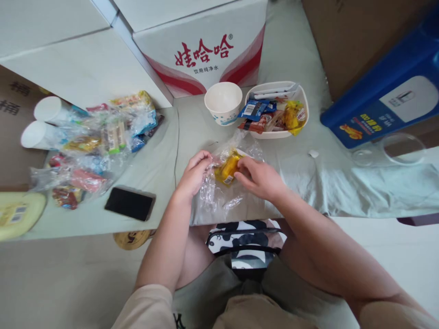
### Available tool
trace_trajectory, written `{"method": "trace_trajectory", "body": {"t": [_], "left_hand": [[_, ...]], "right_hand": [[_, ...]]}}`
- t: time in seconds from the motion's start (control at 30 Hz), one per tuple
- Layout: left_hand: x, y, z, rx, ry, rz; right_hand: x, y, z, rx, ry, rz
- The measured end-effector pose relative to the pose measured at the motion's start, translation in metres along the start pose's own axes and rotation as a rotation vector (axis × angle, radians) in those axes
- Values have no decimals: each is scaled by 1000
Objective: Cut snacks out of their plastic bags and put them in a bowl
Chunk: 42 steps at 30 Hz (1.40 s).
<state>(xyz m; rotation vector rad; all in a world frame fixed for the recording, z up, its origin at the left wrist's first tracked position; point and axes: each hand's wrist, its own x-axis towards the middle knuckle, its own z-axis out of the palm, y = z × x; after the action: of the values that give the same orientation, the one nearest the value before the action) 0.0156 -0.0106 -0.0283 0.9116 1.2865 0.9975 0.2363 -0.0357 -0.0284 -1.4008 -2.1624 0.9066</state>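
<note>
My left hand (192, 176) is curled, pinching the left edge of a clear plastic bag (219, 196) that lies on the pale cloth in front of me. My right hand (259, 177) is closed on a yellow snack packet (227, 169) that sits inside the mouth of that bag. Behind them stand a white paper bowl (223, 101) and a white tray (302, 119) holding several wrapped snacks.
A black phone (130, 203) lies to the left. Behind it is a heap of bagged snacks (99, 141) and two white cups (43, 121) on their sides. A red-lettered white carton (202, 45) stands at the back, a blue box (380, 87) at right.
</note>
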Motion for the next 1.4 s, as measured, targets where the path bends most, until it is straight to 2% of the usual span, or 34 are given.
{"method": "trace_trajectory", "body": {"t": [0.07, 0.13, 0.27, 0.37, 0.47, 0.53, 0.6, 0.7, 0.8, 0.9, 0.97, 1.07, 1.13, 1.2, 1.3, 1.4], "left_hand": [[-5, 1, 9, -220, -67, -91], [-10, 3, 18, -383, -114, -145], [-13, 11, 30, -579, -93, -228], [-9, 20, 26, -665, 27, -260], [-2, 27, 8, -774, 264, -204], [0, 28, -5, -827, 407, -175], [1, 29, -15, -853, 458, -187], [-2, 29, -23, -885, 422, -206], [-2, 30, -24, -895, 392, -188], [0, 30, -23, -904, 368, -168], [2, 30, -22, -931, 349, -176], [1, 31, -21, -977, 329, -193], [-1, 32, -21, -1000, 311, -201], [-3, 32, -23, -1018, 290, -206], [-6, 32, -25, -1035, 277, -202], [-8, 31, -27, -1030, 271, -209]], "right_hand": [[0, -2, 3, 105, 58, 133], [2, -3, 5, 273, 81, 191], [6, -3, 9, 714, 64, 255], [10, -4, 7, 965, 63, 240], [12, -5, 5, 1105, 134, 185], [13, -4, 4, 1104, 224, 138], [12, 0, 2, 1019, 344, 84], [8, 8, -7, 731, 552, 20], [7, 9, -30, 307, 760, 27], [17, -1, -62, -35, 853, 122], [31, -11, -81, -192, 800, 244], [53, -22, -100, -492, 573, 434], [63, -22, -105, -697, 425, 488], [70, -15, -106, -832, 342, 498], [76, 2, -102, -895, 312, 501], [83, 15, -97, -828, 267, 517]]}}
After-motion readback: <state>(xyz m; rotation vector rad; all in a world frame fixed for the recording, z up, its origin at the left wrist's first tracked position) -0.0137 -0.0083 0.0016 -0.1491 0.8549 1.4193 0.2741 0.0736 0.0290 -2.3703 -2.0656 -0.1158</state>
